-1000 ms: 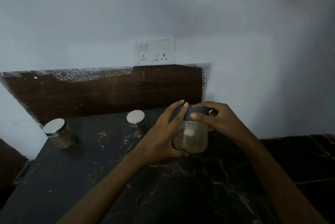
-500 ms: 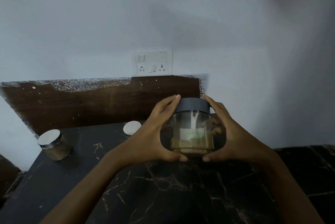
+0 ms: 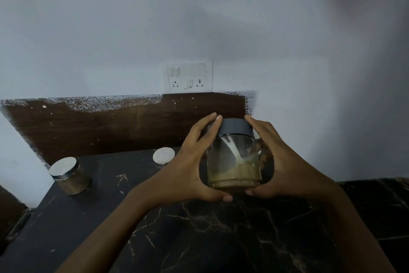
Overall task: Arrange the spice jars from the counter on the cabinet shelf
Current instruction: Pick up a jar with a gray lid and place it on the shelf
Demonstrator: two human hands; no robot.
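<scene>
Pickup step: the left hand (image 3: 188, 168) and right hand (image 3: 285, 166) curl round the dark-lidded spice jar (image 3: 234, 162), seemingly just clear of the bench (image 3: 221, 239). Next it must travel upright to the unseen cabinet shelf.

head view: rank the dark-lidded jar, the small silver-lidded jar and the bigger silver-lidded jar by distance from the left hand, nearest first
1. Dark-lidded jar: gripped by the left hand, on its right.
2. Small silver-lidded jar: just behind the hand, partly hidden by it.
3. Bigger silver-lidded jar: far left of the counter.
</scene>
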